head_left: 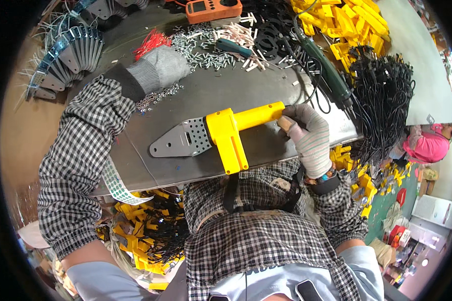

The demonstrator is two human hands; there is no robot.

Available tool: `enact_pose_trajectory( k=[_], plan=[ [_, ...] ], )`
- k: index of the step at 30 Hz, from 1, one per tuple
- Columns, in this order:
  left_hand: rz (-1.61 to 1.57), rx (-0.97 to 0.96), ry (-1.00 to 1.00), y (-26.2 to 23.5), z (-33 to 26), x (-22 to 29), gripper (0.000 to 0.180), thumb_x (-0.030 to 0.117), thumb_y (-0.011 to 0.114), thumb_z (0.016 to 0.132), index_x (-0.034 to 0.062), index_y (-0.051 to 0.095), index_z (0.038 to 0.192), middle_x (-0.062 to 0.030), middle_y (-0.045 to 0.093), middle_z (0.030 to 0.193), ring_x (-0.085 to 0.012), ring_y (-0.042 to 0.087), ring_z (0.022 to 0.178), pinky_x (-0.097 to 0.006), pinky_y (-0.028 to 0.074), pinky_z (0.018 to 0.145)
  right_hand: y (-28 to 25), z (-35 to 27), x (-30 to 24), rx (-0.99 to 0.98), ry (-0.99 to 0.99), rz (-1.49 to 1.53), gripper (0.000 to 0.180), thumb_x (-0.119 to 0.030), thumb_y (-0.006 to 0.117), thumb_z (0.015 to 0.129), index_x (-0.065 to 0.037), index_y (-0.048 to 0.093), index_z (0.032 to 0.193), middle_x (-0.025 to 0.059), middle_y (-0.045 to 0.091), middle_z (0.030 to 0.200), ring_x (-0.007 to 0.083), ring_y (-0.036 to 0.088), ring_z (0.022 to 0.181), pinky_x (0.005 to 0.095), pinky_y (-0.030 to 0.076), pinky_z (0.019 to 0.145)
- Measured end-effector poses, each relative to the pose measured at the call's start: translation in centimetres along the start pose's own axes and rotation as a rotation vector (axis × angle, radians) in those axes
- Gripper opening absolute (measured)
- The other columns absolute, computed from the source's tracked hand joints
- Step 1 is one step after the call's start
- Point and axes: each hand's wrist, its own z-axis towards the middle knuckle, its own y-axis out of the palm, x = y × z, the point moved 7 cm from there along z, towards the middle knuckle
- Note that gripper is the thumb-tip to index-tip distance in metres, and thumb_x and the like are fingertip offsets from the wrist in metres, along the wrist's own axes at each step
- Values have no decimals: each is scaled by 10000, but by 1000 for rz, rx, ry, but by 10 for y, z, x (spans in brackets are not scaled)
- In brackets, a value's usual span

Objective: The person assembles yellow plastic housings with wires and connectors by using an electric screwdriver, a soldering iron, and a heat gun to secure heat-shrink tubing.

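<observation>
On the grey metal tabletop lies a yellow pipe welder (228, 140) with a flat, perforated grey heating plate (182, 139) pointing left. My right hand (311, 135), in a striped work glove with bare fingertips, grips the end of its yellow handle (258, 115) between thumb and fingers. Farther off to the left, my left hand (168, 65) in a grey glove reaches over the edge of a pile of screws (201, 52); its fingers are hidden from view. Red wires (153, 42) lie just beyond that hand, and small nuts (158, 97) are scattered beside its wrist.
A green screwdriver (233, 47) rests on pale sleeves by an orange multimeter (213, 10). At right lie a dark green electric screwdriver (326, 70), bundled black cables (381, 100) and yellow shells (346, 22). Metal plates (68, 52) stand at far left. A person in pink (427, 145) sits at right.
</observation>
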Motion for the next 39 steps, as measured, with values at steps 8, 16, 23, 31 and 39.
enact_pose_trajectory(
  k=[8, 16, 23, 31, 39],
  plan=[
    [-1124, 311, -1, -70, 39, 61, 240, -53, 596, 751, 55, 585, 965, -24, 581, 768, -106, 529, 648, -274, 467, 576, 5, 4, 11, 191, -63, -83, 270, -102, 729, 819, 28, 605, 1020, 124, 696, 863, 165, 675, 743, 291, 534, 643],
    [-1823, -167, 77, -55, 82, 97, 167, 87, 663, 886, -11, 611, 1011, -13, 629, 829, -56, 570, 701, -182, 472, 612, 6, 15, 16, 246, -76, -356, 316, -208, 781, 779, -16, 599, 951, 134, 692, 813, 248, 686, 705, 337, 537, 625],
    [-2000, -228, 114, -49, 89, 100, 206, 127, 671, 884, 1, 588, 1025, -10, 578, 774, -46, 532, 654, -168, 438, 556, 7, 10, 11, 254, -196, -315, 300, -210, 770, 789, -21, 594, 941, 131, 683, 783, 255, 678, 687, 334, 532, 618],
    [-1975, -284, 20, -41, 93, 108, 219, 197, 732, 852, 37, 606, 933, 12, 581, 748, -44, 516, 648, -184, 418, 564, 5, 11, 12, 274, -251, -311, 311, -225, 776, 785, -26, 593, 939, 129, 673, 759, 268, 670, 673, 341, 525, 613],
    [-1733, -134, -49, -57, 84, 108, 233, 238, 766, 811, 55, 629, 858, 27, 578, 746, -62, 502, 701, -227, 424, 640, -21, 91, -37, 112, -765, -1164, 129, -106, 664, 721, -139, 703, 839, 59, 595, 917, 258, 569, 959, 365, 484, 807]
  ],
)
